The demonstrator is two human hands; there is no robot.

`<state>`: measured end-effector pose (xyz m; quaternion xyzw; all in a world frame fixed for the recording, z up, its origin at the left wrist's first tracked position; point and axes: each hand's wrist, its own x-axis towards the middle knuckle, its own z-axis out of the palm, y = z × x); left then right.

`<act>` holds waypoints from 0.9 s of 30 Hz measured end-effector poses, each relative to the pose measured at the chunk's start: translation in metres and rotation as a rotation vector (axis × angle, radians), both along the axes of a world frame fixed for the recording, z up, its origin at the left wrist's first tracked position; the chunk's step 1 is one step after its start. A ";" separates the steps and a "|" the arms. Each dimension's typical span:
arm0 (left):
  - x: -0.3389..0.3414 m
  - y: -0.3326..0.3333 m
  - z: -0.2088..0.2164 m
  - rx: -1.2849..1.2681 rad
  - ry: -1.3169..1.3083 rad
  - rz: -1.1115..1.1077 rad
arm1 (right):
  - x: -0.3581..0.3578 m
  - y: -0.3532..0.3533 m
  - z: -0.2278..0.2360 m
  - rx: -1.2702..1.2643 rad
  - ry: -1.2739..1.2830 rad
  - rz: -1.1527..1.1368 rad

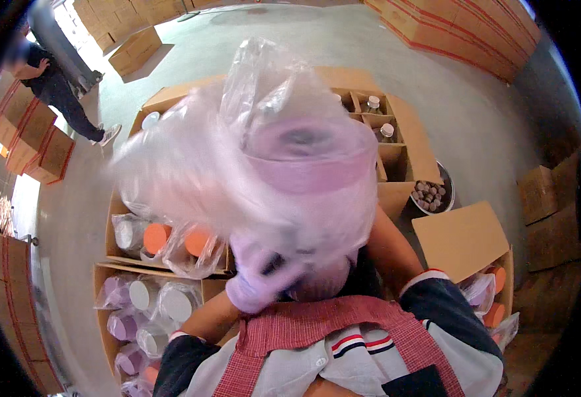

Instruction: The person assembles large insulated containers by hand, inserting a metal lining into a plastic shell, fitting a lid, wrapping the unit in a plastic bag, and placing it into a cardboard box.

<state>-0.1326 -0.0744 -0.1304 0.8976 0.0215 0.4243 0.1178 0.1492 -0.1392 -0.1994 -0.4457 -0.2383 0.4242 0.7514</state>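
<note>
A large lavender round container (310, 175) is held up close in front of me. A clear plastic bag (254, 86) covers or surrounds it, smeared by motion and spreading left. My left hand (254, 284), in a lavender glove, is at the lower left of the container and the bag; its fingers are blurred. My right forearm (395, 248) reaches up behind the container, which hides the right hand and its fingers. Just below is the divided cardboard box (403, 192), with clear bottles (386, 132) with white caps in some cells.
To the left, bagged orange-lidded containers (157, 237) and an open carton (105, 344) of bagged lavender and white containers. To the right, a metal bowl (448, 188) of brown round pieces and a flapped carton (459, 241). A person (55, 89) stands far left among stacked cartons (29, 129).
</note>
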 end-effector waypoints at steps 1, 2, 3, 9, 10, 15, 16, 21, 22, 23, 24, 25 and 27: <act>-0.010 0.004 -0.013 -0.050 -0.031 0.046 | -0.004 -0.006 0.008 0.008 -0.028 0.002; -0.026 0.008 -0.040 -0.203 -0.045 0.158 | -0.013 -0.015 0.016 0.021 -0.061 0.009; -0.037 0.004 -0.053 -0.652 -0.065 0.231 | -0.021 -0.029 0.038 0.052 -0.102 0.019; 0.010 -0.041 0.063 0.202 0.376 0.181 | -0.093 -0.071 0.092 0.420 -0.159 -0.027; 0.016 -0.036 0.055 0.159 0.266 0.101 | -0.103 -0.075 0.070 0.268 -0.363 -0.244; -0.027 -0.029 -0.042 0.044 0.037 -0.084 | -0.049 -0.103 -0.117 0.205 0.112 -0.136; -0.039 -0.029 -0.085 0.071 0.044 -0.095 | -0.042 -0.113 -0.158 0.107 0.088 -0.127; -0.094 -0.010 -0.099 -0.135 0.485 -0.112 | -0.035 -0.212 -0.161 -0.212 -0.139 -0.008; -0.098 0.008 -0.109 -0.157 0.633 -0.141 | -0.031 -0.231 -0.145 -0.274 -0.201 0.010; -0.103 0.020 -0.114 -0.165 0.707 -0.210 | -0.031 -0.252 -0.126 -0.340 -0.260 0.035; -0.104 0.020 -0.099 -0.141 0.773 -0.164 | -0.063 -0.204 -0.028 -0.245 0.100 -0.076; -0.099 0.027 -0.084 -0.118 0.841 -0.122 | -0.069 -0.175 0.007 -0.144 0.134 -0.088; -0.064 0.042 -0.079 -0.213 0.629 -0.161 | -0.051 -0.111 0.015 0.094 0.109 -0.056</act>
